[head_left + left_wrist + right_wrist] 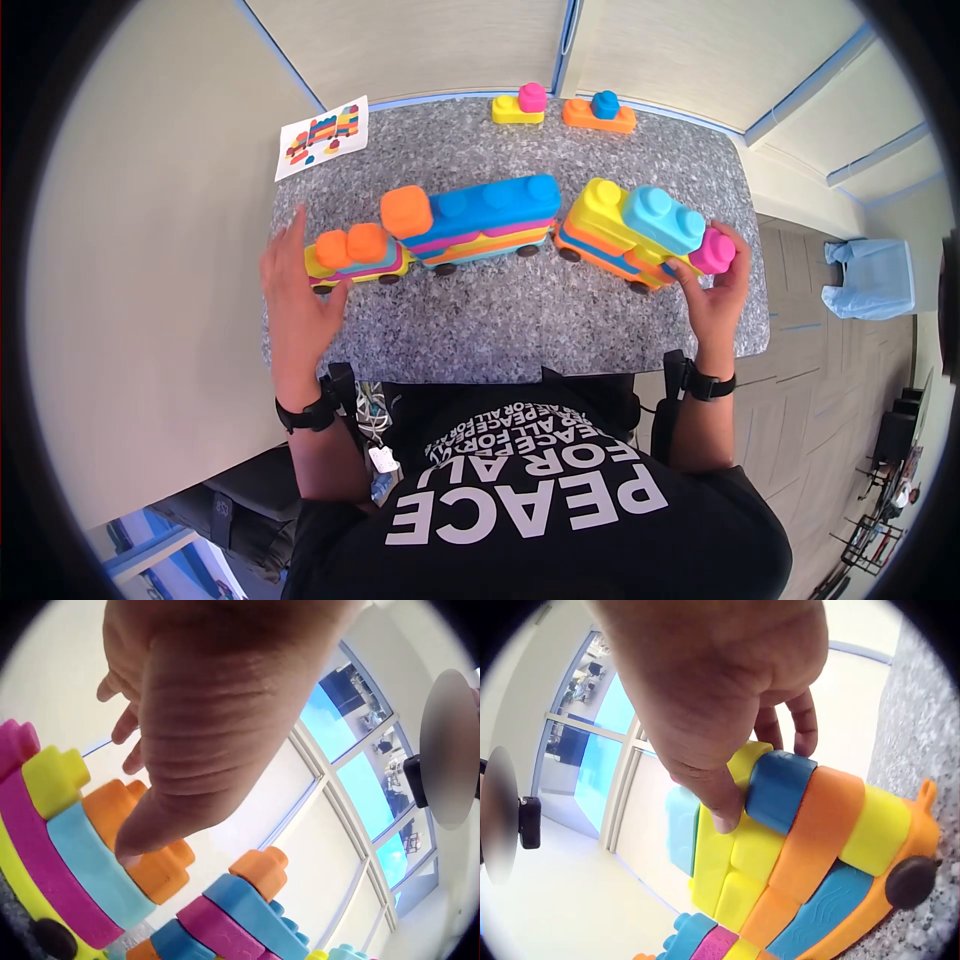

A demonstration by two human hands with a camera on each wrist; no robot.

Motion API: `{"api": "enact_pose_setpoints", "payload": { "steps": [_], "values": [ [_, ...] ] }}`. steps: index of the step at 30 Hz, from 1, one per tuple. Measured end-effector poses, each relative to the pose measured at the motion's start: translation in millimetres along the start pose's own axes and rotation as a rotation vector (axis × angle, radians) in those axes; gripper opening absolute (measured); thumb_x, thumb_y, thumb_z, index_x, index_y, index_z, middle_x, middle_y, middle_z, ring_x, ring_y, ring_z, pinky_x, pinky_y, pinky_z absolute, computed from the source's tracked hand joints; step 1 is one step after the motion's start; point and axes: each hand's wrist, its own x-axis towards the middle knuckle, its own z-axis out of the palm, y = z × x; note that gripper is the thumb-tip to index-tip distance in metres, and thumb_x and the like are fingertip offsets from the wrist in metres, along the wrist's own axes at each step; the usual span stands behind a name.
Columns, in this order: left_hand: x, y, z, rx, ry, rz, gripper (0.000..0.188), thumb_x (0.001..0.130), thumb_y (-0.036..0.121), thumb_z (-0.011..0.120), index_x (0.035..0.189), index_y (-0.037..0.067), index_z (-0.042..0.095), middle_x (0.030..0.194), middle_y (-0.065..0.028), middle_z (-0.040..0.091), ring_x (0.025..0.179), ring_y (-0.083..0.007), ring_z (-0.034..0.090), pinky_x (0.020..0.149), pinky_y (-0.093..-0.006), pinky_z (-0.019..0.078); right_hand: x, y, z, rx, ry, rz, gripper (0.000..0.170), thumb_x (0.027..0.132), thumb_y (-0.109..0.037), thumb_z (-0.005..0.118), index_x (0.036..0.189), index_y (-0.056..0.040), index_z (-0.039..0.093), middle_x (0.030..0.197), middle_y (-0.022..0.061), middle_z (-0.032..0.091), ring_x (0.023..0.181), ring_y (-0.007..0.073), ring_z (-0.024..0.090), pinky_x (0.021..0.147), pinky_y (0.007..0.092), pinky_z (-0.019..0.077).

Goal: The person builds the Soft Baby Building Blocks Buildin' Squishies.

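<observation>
Three wheeled block cars stand in a curved row on the speckled table [450, 330]. My left hand [300, 300] is at the left car [352, 262], fingers straight, its thumb beside the orange blocks [159, 874]. The middle car [480, 225] has a long blue block on top and an orange block at its left end. My right hand [715, 300] grips the outer end of the right car [610, 245], thumb on the near side by the yellow blocks [754, 847] and fingers around the far side, near the pink block [711, 252].
A picture card [322, 138] lies at the table's back left. At the back edge are a yellow block with a pink one on it [518, 112] and an orange block with a blue one [600, 118]. A lined bin [875, 280] stands on the floor at right.
</observation>
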Motion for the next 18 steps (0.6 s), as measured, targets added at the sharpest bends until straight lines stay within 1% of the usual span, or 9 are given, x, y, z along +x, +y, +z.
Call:
{"api": "enact_pose_setpoints", "payload": {
  "steps": [2,5,8,11,14,18],
  "values": [
    [-4.1,-7.7,2.2,0.021,-0.08,-0.026,0.103,0.083,0.002,0.093,0.175,0.009,0.047,0.163,-0.0188,0.063,0.153,-0.0459,0.055,0.13,-0.0576,0.0425,-0.4,6.1,2.2,0.014,0.053,0.003,0.081,0.086,-0.004,0.103,0.156,-0.0046,0.061,0.148,0.0102,0.067,0.136,0.0227,0.068,0.119,0.0407,0.0567],
    [-7.3,-6.4,7.8,0.006,-0.123,-0.034,0.097,0.085,0.001,0.092,0.172,0.008,0.051,0.16,-0.0174,0.065,0.148,-0.0441,0.058,0.127,-0.0563,0.0443,0.0,13.3,0.6,-0.007,0.109,0.004,0.081,0.087,-0.003,0.102,0.156,-0.0034,0.059,0.15,0.011,0.065,0.137,0.0231,0.068,0.12,0.0408,0.0569],
    [-6.4,-6.9,19.4,-0.035,-0.126,-0.052,0.084,0.087,0.001,0.091,0.164,0.008,0.059,0.154,-0.0168,0.07,0.142,-0.0434,0.062,0.123,-0.0553,0.0468,0.7,13.5,0.0,-0.015,0.142,0.01,0.081,0.088,-0.003,0.102,0.156,-0.0024,0.059,0.15,0.0112,0.065,0.138,0.023,0.068,0.12,0.0405,0.0573],
    [-3.5,-3.5,29.4,-0.025,-0.132,-0.016,0.07,0.088,0.003,0.091,0.153,0.009,0.067,0.144,-0.0163,0.075,0.133,-0.0422,0.067,0.117,-0.0545,0.0518,-0.2,15.3,-0.7,-0.035,0.182,0.004,0.08,0.088,-0.004,0.102,0.155,-0.0018,0.059,0.15,0.0114,0.065,0.138,0.0228,0.068,0.119,0.0402,0.0577],
    [-0.8,5.0,41.6,-0.057,-0.083,-0.045,0.059,0.089,0.006,0.092,0.144,0.01,0.071,0.136,-0.0152,0.078,0.125,-0.0418,0.071,0.11,-0.0534,0.0562,-0.7,16.7,-1.3,-0.061,0.206,-0.001,0.079,0.089,-0.003,0.102,0.155,-0.0016,0.059,0.15,0.0119,0.065,0.137,0.0229,0.068,0.119,0.0398,0.058],
    [4.5,13.8,46.0,-0.042,-0.056,-0.03,0.055,0.09,0.008,0.092,0.14,0.011,0.072,0.131,-0.013,0.079,0.12,-0.0398,0.074,0.104,-0.0516,0.0586,0.1,14.4,0.2,-0.064,0.227,0.019,0.079,0.089,-0.004,0.102,0.156,-0.0013,0.058,0.149,0.0123,0.066,0.137,0.0231,0.068,0.118,0.0396,0.0585]
  ]
}}
